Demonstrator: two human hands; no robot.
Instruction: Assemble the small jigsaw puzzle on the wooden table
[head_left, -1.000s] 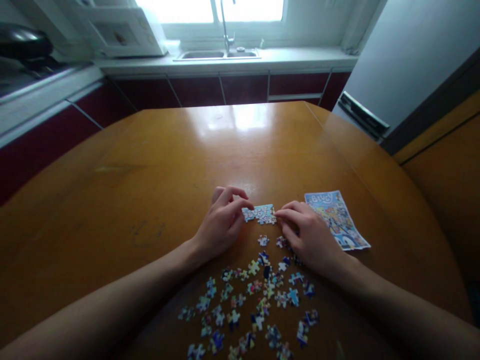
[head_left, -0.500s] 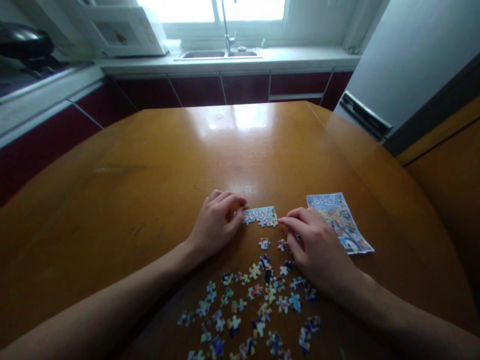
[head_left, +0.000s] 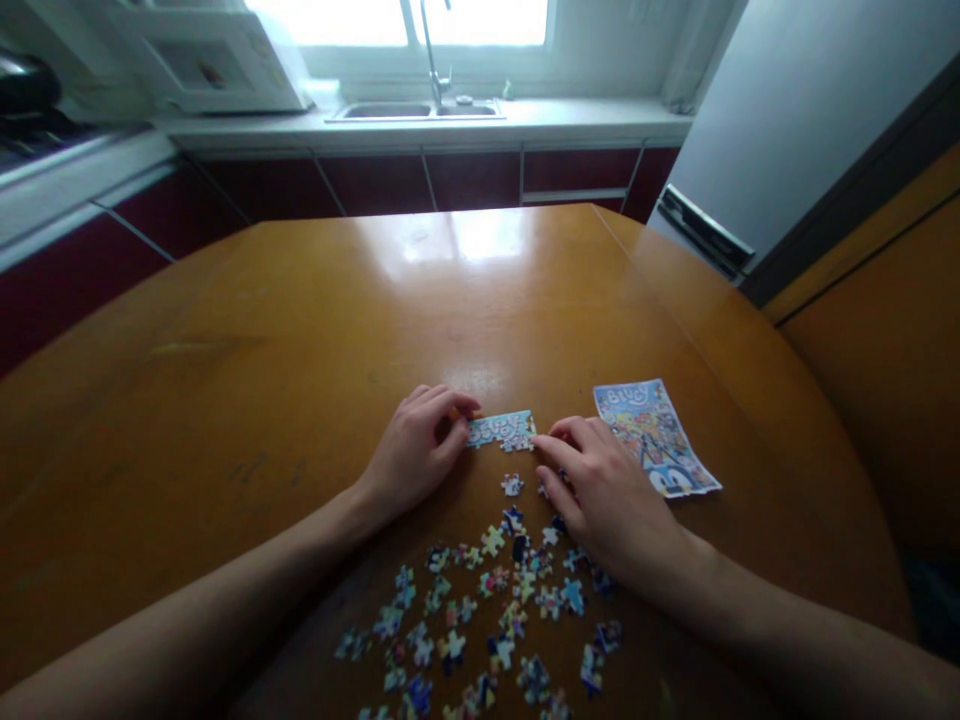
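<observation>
A short strip of joined jigsaw puzzle pieces (head_left: 501,430), pale blue with white lettering, lies flat on the table. My left hand (head_left: 420,440) curls around its left end, thumb and fingers holding it. At the right end, the index fingertip of my right hand (head_left: 600,485) touches the edge, with the thumb held apart below. One loose puzzle piece (head_left: 512,485) lies just under the strip, and another is partly hidden by my right hand. Nearer to me are several scattered puzzle pieces (head_left: 493,541).
A printed picture sheet (head_left: 652,430) lies right of the strip, partly behind my right hand. The wooden table (head_left: 337,300) reaches toward a counter with a sink (head_left: 382,111). A white microwave (head_left: 210,65) stands at back left, a fridge (head_left: 810,110) at right.
The whole view has shifted slightly, so things appear farther left. My right thumb has moved a little nearer the strip; the left hand stays at its left end.
</observation>
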